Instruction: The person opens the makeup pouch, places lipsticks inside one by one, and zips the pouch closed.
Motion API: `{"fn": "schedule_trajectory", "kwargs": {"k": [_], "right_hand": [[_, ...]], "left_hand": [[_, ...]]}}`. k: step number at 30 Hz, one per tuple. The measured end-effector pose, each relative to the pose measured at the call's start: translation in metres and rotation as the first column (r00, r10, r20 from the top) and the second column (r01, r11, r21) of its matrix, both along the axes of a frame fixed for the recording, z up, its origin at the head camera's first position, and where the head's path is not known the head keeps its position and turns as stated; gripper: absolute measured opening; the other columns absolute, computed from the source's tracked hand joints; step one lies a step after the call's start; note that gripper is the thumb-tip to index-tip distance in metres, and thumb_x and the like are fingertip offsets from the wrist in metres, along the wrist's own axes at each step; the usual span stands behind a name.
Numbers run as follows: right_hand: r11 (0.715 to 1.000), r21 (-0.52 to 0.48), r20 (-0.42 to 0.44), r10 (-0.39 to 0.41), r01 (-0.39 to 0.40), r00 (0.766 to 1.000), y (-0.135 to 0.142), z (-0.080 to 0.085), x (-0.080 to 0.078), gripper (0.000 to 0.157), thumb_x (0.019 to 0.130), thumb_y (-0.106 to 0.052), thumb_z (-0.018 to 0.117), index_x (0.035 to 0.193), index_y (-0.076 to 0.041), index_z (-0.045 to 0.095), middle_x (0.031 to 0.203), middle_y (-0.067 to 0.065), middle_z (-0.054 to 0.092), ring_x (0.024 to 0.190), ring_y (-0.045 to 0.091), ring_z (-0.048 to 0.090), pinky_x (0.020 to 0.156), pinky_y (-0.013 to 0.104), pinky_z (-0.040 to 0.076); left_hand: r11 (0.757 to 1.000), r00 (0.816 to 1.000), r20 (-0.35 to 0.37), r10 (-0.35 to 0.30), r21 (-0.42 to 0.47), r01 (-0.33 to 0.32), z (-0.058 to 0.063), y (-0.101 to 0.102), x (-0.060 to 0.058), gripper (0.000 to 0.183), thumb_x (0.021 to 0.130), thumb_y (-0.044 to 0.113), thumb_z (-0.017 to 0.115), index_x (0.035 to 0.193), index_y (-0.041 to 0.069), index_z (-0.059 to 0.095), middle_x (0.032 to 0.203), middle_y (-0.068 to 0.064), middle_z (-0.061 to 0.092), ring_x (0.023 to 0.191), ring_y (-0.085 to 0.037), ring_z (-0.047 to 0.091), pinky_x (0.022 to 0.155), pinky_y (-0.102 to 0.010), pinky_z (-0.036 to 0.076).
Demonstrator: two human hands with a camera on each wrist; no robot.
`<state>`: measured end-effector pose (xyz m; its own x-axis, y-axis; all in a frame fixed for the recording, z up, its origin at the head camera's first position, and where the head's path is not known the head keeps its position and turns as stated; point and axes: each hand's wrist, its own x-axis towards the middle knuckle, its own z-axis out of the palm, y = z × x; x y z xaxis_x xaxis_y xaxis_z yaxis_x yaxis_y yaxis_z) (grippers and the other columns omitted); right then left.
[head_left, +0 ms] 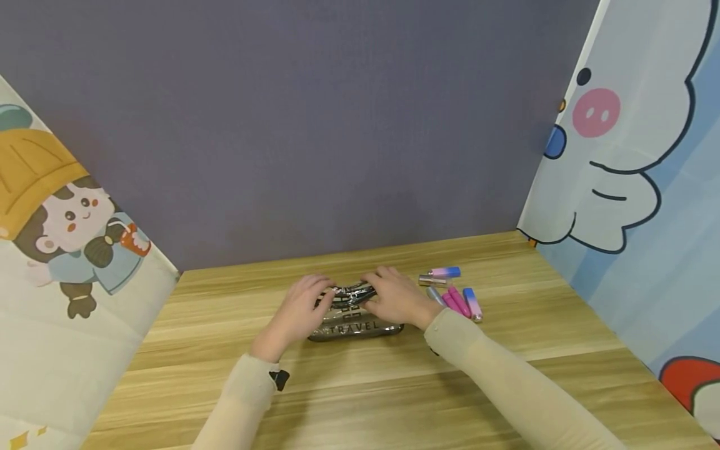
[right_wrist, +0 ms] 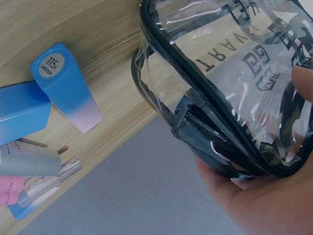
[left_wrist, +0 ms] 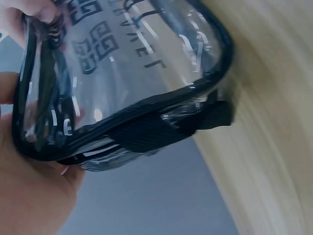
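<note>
A clear plastic travel pouch [head_left: 354, 327] with black piping and dark "TRAVEL" lettering stands on the wooden table between both hands. My left hand [head_left: 299, 307] grips its upper left end, fingers over the top edge and thumb on the near side. On the opposite end, my right hand [head_left: 398, 296] holds the upper right edge in the same way. The left wrist view shows the pouch's dark piping [left_wrist: 146, 105] and a black side tab [left_wrist: 156, 132]. Through the clear wall in the right wrist view, the black strap folds show, and a thumb [right_wrist: 304, 83] lies against the plastic.
Several lipstick tubes lie right of the pouch: blue-and-pink ones [head_left: 473, 304], magenta ones [head_left: 459, 301], a silver one [head_left: 434, 295] and a clear-ended one [head_left: 432, 281]. A grey panel [head_left: 349, 137] rises behind the table [head_left: 360, 381]; cartoon-printed cloths hang at both sides.
</note>
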<state>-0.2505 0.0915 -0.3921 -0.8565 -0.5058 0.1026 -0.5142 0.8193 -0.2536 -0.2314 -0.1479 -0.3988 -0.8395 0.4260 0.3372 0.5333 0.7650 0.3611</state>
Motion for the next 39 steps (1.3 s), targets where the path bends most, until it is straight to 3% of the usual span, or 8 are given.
{"fn": "schedule_trajectory", "kwargs": {"k": [7, 17, 29, 33, 39], "right_hand": [[1.000, 0.004, 0.008, -0.005, 0.005, 1.000, 0.000, -0.001, 0.000, 0.063, 0.095, -0.046, 0.066, 0.148, -0.014, 0.053, 0.138, 0.010, 0.056, 0.124, 0.028, 0.053, 0.107, 0.048, 0.046], [1.000, 0.003, 0.047, 0.015, -0.015, 0.999, 0.003, 0.005, 0.002, 0.065, 0.097, -0.044, 0.065, 0.151, -0.013, 0.049, 0.141, 0.011, 0.054, 0.129, 0.030, 0.050, 0.109, 0.049, 0.045], [0.997, -0.023, 0.145, 0.075, -0.073, 0.987, 0.006, 0.042, 0.004, 0.056, 0.092, -0.014, 0.061, 0.147, -0.007, 0.053, 0.154, 0.021, 0.043, 0.143, 0.040, 0.038, 0.115, 0.058, 0.035], [0.995, -0.055, 0.090, 0.089, -0.084, 0.992, 0.002, 0.047, 0.003, 0.051, 0.092, -0.012, 0.059, 0.142, -0.004, 0.058, 0.147, 0.017, 0.051, 0.136, 0.035, 0.045, 0.112, 0.053, 0.041], [0.993, -0.091, -0.042, 0.076, -0.079, 0.996, -0.008, 0.049, 0.000, 0.036, 0.092, -0.012, 0.062, 0.126, -0.003, 0.069, 0.123, 0.011, 0.067, 0.106, 0.024, 0.058, 0.091, 0.039, 0.053]], "left_hand": [[0.999, 1.000, -0.022, -0.022, 0.028, 0.023, -0.009, -0.003, 0.002, 0.041, 0.106, 0.022, 0.050, 0.137, -0.001, 0.060, 0.146, -0.021, 0.053, 0.144, -0.041, 0.038, 0.123, -0.055, 0.018], [1.000, 1.000, -0.024, -0.019, 0.023, 0.020, -0.013, -0.001, 0.001, 0.044, 0.105, 0.023, 0.050, 0.139, -0.002, 0.058, 0.150, -0.021, 0.050, 0.146, -0.041, 0.035, 0.124, -0.054, 0.016], [0.999, 1.000, -0.026, -0.013, 0.042, 0.014, -0.012, -0.001, -0.001, 0.044, 0.104, 0.024, 0.051, 0.140, -0.001, 0.058, 0.151, -0.019, 0.049, 0.145, -0.041, 0.036, 0.125, -0.052, 0.014], [0.999, 1.000, -0.020, -0.008, 0.040, 0.009, -0.013, -0.001, -0.002, 0.044, 0.104, 0.024, 0.050, 0.140, 0.000, 0.058, 0.151, -0.019, 0.049, 0.146, -0.039, 0.035, 0.125, -0.050, 0.014], [0.999, 1.000, -0.023, -0.005, 0.041, 0.006, -0.015, -0.002, -0.001, 0.045, 0.104, 0.025, 0.049, 0.140, 0.000, 0.058, 0.151, -0.019, 0.049, 0.147, -0.038, 0.035, 0.125, -0.050, 0.014]]}}
